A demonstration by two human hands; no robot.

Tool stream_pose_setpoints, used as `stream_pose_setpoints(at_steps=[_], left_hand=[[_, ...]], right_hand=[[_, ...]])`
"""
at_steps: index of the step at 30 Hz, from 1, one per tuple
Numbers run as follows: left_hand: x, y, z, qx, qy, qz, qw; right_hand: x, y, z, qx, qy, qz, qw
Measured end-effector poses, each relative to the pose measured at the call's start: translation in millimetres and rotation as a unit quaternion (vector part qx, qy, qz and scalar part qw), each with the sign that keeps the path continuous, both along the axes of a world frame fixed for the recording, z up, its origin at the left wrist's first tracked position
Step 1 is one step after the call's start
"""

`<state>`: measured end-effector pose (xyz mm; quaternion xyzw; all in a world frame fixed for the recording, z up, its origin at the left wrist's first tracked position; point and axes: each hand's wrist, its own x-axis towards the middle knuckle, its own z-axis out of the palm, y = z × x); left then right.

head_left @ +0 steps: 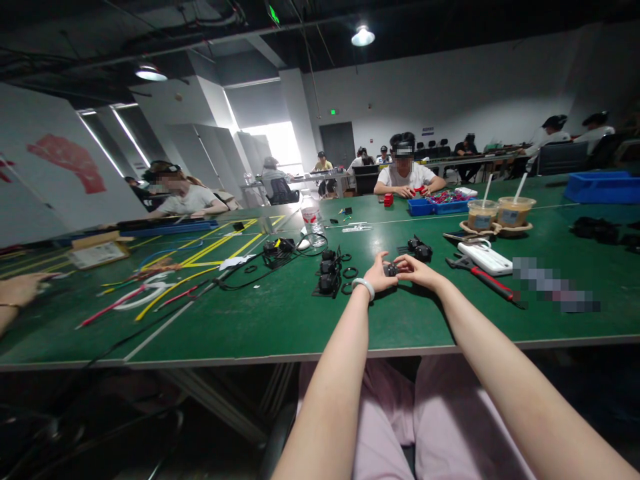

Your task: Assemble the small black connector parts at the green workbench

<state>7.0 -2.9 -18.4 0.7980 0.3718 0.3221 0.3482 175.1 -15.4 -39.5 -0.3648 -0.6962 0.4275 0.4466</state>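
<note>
Two hands meet over the green table [280,320], a little in from its near edge: the left hand [379,275] and the right hand [416,269] both close their fingers round one small black part [391,269], pinched between them just above the surface. To work it well, I judge the left should hold the part steady while the right does the fine fitting, kept low over the table so nothing dropped rolls away. Just left of the hands lie loose black rings [349,273] and a row of assembled black parts [327,272]; another black piece [420,250] sits just beyond. Toward the far edge a blue tray [420,208] holds small coloured pieces, too small to name, and two lidded plastic cups [500,212] with straws hold a brownish drink. A red-handled tool [487,280] lies right of the hands
</note>
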Motion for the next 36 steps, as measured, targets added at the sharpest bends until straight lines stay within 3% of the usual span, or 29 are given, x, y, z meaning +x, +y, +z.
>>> stream_pose_setpoints(at_steps=[36], left_hand=[[0.9,-1.7,3.4,-0.017,-0.006,0.008,1.0]], right_hand=[[-2.4,-3.7,5.6,-0.002,-0.012,-0.004,1.0]])
